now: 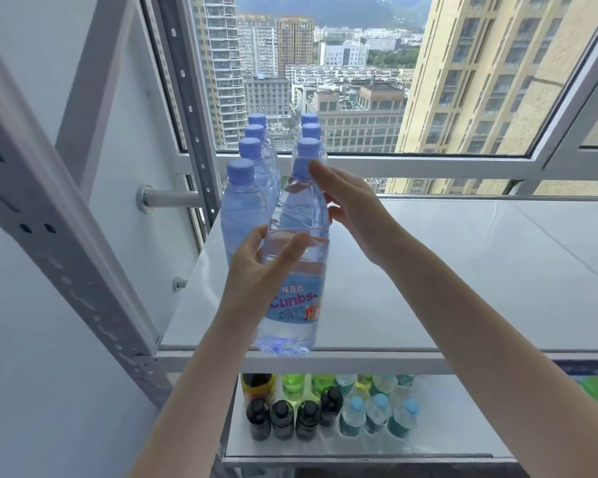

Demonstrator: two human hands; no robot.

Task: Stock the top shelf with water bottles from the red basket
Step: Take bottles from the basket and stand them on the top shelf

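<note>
1. Gripped in the left hand (265, 270): a clear water bottle (296, 281) with a blue cap and a blue "Cunbs" label. Thumb across the front of the body just above the label, fingers curled round its left side.
2. At the bottle's upper right, the right hand (356, 212), spread wide with fingers straight. One fingertip at the cap, thumb tip against the shoulder, nothing held in it.
3. Bottle nearly upright, leaning a little, its base at the front edge of the top shelf (446, 277), near the left end. Cannot tell whether the base rests on the shelf or hangs just above it.
4. On the same shelf along the left edge, a left row (242, 201) of four like bottles, running from near the front edge back toward the window (342, 81).
5. Just beside it, a right row (308, 148) of three bottles, straight behind the held bottle, mostly hidden by it apart from the caps.
6. Left of the shelf, a grey perforated upright (66, 257).
7. Below, on the lower shelf (463, 439): dark bottles (282, 420) at the front left, green bottles (294, 384) behind them, blue-capped bottles (380, 414) to their right.
</note>
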